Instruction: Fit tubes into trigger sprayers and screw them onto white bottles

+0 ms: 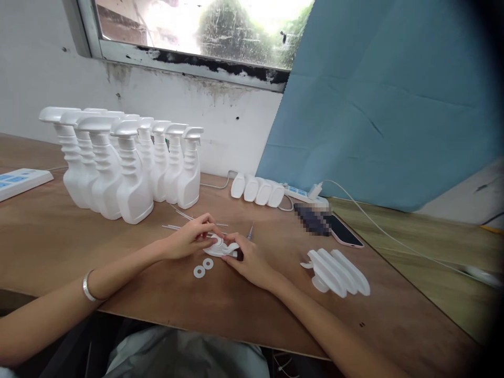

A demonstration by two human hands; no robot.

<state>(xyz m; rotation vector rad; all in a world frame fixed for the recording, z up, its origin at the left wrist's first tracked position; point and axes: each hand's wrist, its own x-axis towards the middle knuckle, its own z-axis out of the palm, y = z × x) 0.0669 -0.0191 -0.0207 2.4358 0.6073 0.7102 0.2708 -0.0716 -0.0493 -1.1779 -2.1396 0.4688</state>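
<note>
- The left hand point(192, 239) has its fingers curled and pinches one end of a white plastic spray trigger head point(222, 247). The right hand point(250, 260) is closed on the other end, so the piece is steadied from both sides.
- This trigger head sits low on the brown wooden counter point(47, 236), in the middle, just in front of the person. Both wrists rest on the counter, it seems to keep the grip still.
- Two flat white ring washers point(199, 271) lie just beside the left hand, and thin clear plastic tubes point(173, 227) lie just behind it, all within easy reach.
- A row of white plastic spray bottles point(126, 168) stands upright at the back left, well apart from the hands.
- A pile of loose white trigger heads point(338, 270) lies near the right forearm.
</note>
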